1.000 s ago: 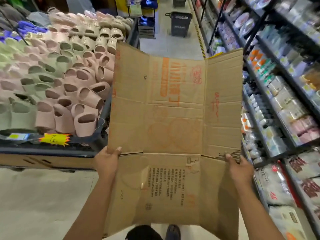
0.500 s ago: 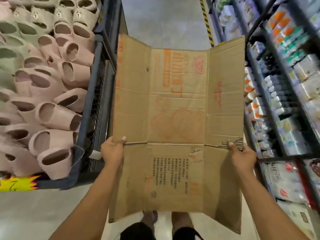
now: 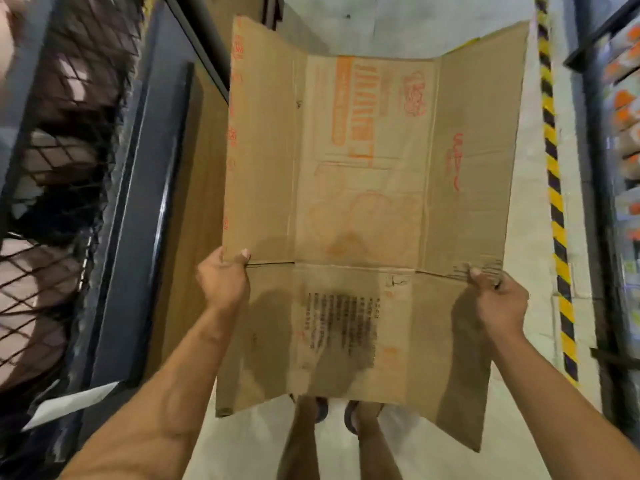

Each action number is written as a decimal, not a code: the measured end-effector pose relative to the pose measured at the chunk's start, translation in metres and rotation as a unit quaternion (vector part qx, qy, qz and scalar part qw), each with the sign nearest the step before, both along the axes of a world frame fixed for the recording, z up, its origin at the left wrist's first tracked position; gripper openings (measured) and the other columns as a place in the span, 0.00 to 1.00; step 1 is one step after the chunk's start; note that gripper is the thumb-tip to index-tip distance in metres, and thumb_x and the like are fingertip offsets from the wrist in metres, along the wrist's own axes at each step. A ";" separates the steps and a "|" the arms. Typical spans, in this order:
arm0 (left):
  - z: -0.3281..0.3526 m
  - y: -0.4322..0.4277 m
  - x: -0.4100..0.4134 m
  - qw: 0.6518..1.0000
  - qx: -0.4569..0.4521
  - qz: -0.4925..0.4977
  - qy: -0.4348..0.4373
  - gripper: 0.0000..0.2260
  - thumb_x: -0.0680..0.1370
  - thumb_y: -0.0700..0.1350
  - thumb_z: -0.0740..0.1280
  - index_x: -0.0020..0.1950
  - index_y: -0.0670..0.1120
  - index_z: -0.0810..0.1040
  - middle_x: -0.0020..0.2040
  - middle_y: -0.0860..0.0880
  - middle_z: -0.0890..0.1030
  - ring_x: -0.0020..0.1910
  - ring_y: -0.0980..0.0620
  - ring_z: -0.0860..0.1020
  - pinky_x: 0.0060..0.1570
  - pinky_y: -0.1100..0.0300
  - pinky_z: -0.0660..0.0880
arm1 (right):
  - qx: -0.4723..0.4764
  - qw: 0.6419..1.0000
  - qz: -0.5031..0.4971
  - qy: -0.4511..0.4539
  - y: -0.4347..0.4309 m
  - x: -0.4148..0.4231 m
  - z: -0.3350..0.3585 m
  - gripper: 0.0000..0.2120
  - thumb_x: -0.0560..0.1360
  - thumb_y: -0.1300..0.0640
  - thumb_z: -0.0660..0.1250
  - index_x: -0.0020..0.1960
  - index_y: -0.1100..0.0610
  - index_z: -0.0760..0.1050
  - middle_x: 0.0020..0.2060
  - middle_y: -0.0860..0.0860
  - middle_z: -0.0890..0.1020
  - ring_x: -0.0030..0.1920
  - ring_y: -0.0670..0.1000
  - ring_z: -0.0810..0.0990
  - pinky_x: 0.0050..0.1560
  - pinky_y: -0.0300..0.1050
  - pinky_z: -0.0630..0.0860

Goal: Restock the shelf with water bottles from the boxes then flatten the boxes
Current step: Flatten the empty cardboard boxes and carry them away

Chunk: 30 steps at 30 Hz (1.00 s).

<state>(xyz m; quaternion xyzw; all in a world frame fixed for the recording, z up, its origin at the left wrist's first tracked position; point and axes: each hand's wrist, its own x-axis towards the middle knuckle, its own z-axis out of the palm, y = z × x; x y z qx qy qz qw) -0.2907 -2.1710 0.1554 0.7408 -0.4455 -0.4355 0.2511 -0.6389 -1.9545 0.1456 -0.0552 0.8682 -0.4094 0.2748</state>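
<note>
At the far left a mesh bin (image 3: 69,168) stands blurred, its pale contents hard to name. Just beside its dark frame, the left hand (image 3: 223,282) pinches the left edge of the flattened box (image 3: 363,202), thumb on the front and fingers hidden behind the card. The box hangs opened out in the air in front of the person, above the floor (image 3: 381,15), with only the feet (image 3: 346,410) showing under its lower edge. The right hand (image 3: 498,299) pinches the right edge at the same cross crease.

Held by two edge pinches alone, the sheet could buckle along that crease or slip free. Its left flap could also catch on the bin frame.

The black print is smeared. The striped tape (image 3: 554,202) and the shelf (image 3: 620,133) are blurred and cut off, and no water bottles can be made out.
</note>
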 end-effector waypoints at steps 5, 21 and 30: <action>-0.142 -0.037 0.008 0.999 0.010 -0.018 -0.039 0.08 0.77 0.41 0.74 0.56 0.43 0.84 0.48 0.50 0.84 0.45 0.53 0.81 0.50 0.61 0.79 | -0.011 1.000 -0.015 -0.017 -0.026 -0.002 -0.148 0.05 0.78 0.54 0.73 0.49 0.55 0.84 0.44 0.49 0.86 0.46 0.48 0.83 0.52 0.44 0.79; -0.456 -0.046 0.046 0.997 0.075 -0.005 -0.003 0.12 0.78 0.43 0.74 0.60 0.43 0.83 0.53 0.49 0.86 0.53 0.50 0.85 0.58 0.47 0.82 | 0.035 0.999 0.010 -0.033 -0.016 0.008 -0.433 0.12 0.79 0.51 0.73 0.57 0.57 0.82 0.50 0.52 0.85 0.47 0.47 0.83 0.54 0.38 0.81; -0.465 -0.052 0.033 0.990 0.124 -0.058 -0.017 0.10 0.78 0.44 0.75 0.59 0.46 0.84 0.50 0.50 0.86 0.49 0.51 0.85 0.54 0.49 0.83 | 0.103 0.994 -0.022 -0.036 0.003 0.004 -0.431 0.14 0.75 0.49 0.74 0.55 0.56 0.84 0.49 0.52 0.86 0.50 0.52 0.85 0.59 0.50 0.81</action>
